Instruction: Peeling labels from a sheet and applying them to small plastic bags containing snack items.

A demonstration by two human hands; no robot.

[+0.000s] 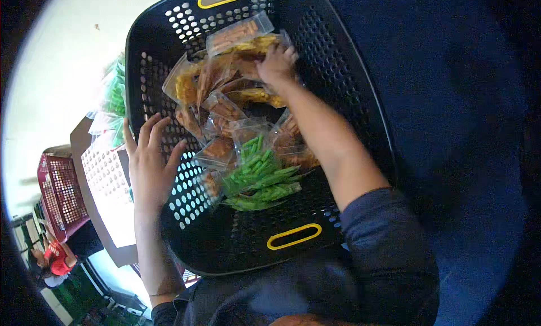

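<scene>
In front of me is a large black perforated plastic basket (253,258) with yellow-rimmed handle holes. My right hand (279,66) reaches deep inside, onto a clear bag of yellow food pieces (258,44) near the far end. Its fingers are blurred, and I cannot tell whether they grip the bag. My left hand (150,169) is spread at the basket's left rim, with nothing in it. Several clear zip bags with brown or orange contents (224,108) lie piled in the middle. Bags of green pod-like pieces (262,173) are nearer me. A flat bag of orange sticks (239,32) leans at the far wall.
Left of the basket are more bags with green contents (114,89) and a white sheet with repeated printed marks (107,186). Farther left stands a dark red perforated basket (65,190). A person in a red shirt (59,256) is at the lower left. Dark blue fabric (456,157) covers the right side.
</scene>
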